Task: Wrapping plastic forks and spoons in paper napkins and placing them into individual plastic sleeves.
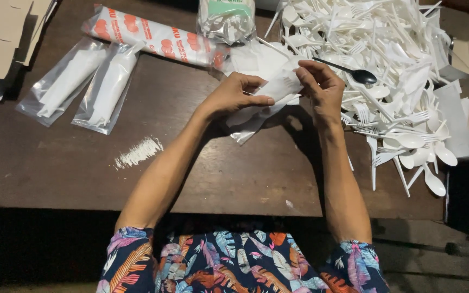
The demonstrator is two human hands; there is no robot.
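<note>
Your left hand [238, 95] and right hand [321, 87] sit close together, both pinching a white paper napkin [280, 87] above the dark wooden table [55, 163]. A heap of white plastic cutlery [397, 70] lies just right of it.

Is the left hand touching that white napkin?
Touching: the head view shows the left hand pinching the white napkin, fingertips pressed on it.
</note>
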